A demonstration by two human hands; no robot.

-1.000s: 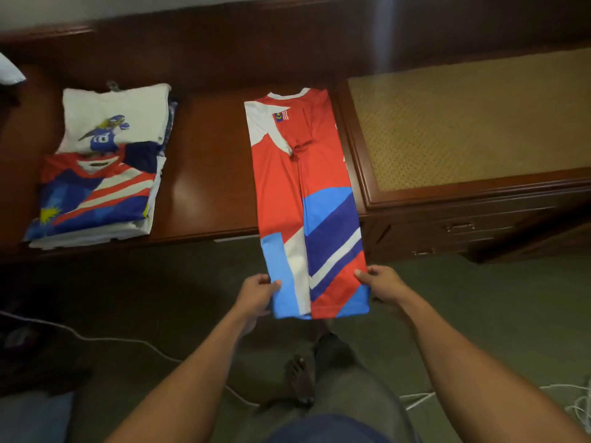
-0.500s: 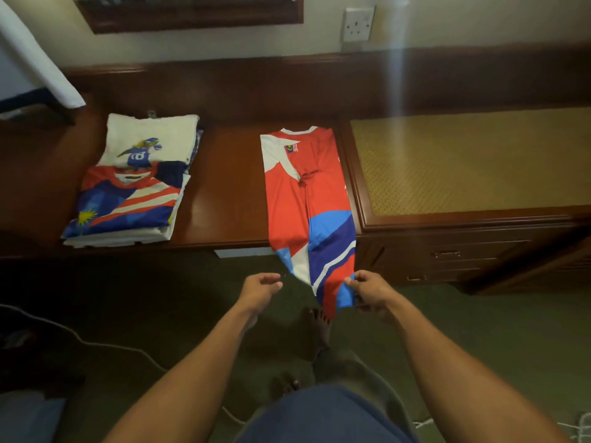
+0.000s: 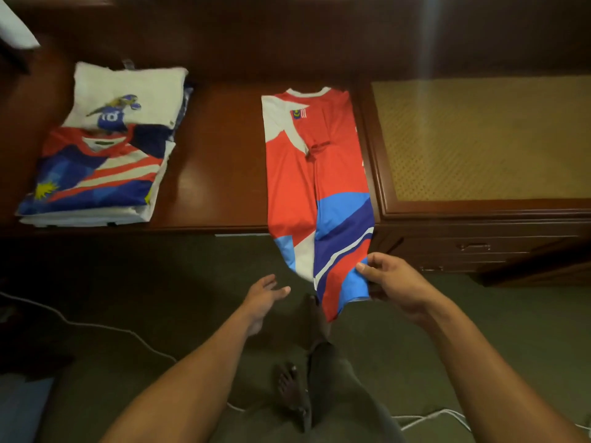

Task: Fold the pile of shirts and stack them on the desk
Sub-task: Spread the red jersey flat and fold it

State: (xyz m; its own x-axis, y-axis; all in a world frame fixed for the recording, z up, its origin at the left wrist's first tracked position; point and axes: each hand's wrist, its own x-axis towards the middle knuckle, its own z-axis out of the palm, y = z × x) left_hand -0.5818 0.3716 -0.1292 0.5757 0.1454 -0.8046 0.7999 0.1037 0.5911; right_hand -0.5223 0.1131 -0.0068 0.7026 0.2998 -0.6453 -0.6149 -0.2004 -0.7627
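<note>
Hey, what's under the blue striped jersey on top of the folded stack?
Under the blue striped jersey lies a white shirt with a bird print, and white fabric edges show below. How many shirts lie beneath is covered.

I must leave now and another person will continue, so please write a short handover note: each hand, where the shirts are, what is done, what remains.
The left hand is open and holds nothing, beside the hanging hem.
The right hand pinches the lower right corner of the red jersey.
The red jersey is folded into a long narrow strip. Its collar end lies on the desk and its lower end hangs over the front edge.
Done: a stack of folded shirts sits on the desk, to the left.
Left: fold the strip crosswise, probably hem to collar, then put it on the stack.
</note>
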